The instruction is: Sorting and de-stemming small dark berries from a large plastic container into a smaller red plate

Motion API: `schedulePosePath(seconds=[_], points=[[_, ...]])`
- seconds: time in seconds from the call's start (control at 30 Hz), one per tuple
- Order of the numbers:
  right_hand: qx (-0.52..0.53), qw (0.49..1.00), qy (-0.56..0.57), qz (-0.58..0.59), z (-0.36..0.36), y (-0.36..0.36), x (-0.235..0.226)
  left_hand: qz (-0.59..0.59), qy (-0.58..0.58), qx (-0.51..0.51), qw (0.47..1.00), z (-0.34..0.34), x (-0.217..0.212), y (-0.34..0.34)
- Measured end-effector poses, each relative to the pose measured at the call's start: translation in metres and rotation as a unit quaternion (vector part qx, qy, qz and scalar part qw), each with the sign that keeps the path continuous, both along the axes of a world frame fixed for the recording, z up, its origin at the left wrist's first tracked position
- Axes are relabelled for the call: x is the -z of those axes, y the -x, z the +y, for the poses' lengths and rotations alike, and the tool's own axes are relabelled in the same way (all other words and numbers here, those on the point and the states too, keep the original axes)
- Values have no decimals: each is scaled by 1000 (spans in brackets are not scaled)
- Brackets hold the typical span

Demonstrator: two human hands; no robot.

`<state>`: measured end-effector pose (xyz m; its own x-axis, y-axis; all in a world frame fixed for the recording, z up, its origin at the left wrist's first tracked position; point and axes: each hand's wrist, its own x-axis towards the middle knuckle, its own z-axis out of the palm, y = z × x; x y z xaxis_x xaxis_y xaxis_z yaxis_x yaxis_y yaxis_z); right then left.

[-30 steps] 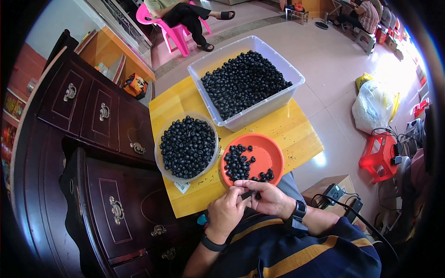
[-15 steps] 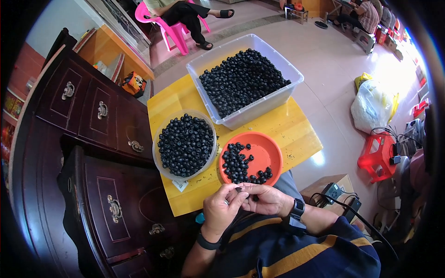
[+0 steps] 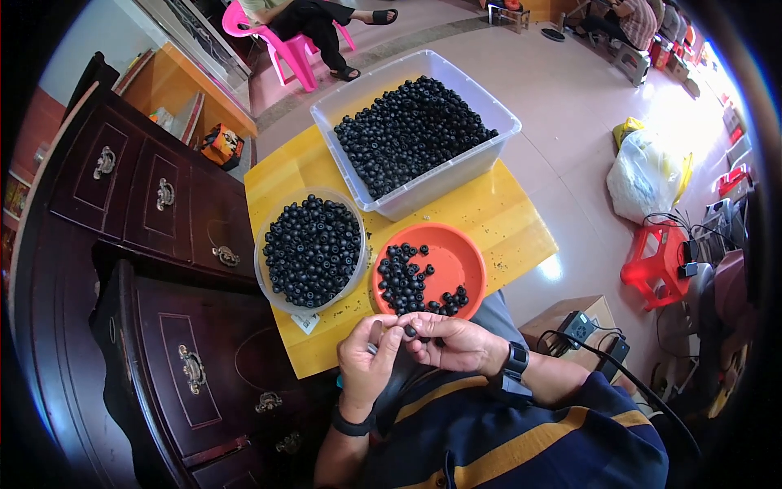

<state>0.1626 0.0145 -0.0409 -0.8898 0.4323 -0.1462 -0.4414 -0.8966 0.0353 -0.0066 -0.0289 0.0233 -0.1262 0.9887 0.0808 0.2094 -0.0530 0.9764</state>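
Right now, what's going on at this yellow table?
A seated person works over the near edge of the yellow table. The right hand pinches a small dark bead at its fingertips, and the left hand holds a thin tool against it. Just beyond the hands sits an orange dish with a scatter of the same beads, beside a round clear bowl nearly full of them. A large clear bin further back holds many more.

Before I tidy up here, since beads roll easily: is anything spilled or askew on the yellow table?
Nothing stands out. The dark round beads sit inside the clear plastic tub, the round clear bowl and the orange plastic dish; none lie loose on the yellow wooden table.
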Motion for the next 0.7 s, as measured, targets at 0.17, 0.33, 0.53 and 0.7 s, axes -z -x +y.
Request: schedulePosePath(seconds=[0.17,0.33,0.53,0.7], points=[[15,1000,-8,3,2,-1,-3,133,-3,16,991,-1,-5,11],[16,1000,2,-12,2,-1,-3,213,-17,49,976,-1,-7,5],[14,1000,-6,-14,2,0,-1,253,-31,57,965,1,-1,7],[9,1000,-10,-9,3,1,3,266,-44,56,961,3,0,7]])
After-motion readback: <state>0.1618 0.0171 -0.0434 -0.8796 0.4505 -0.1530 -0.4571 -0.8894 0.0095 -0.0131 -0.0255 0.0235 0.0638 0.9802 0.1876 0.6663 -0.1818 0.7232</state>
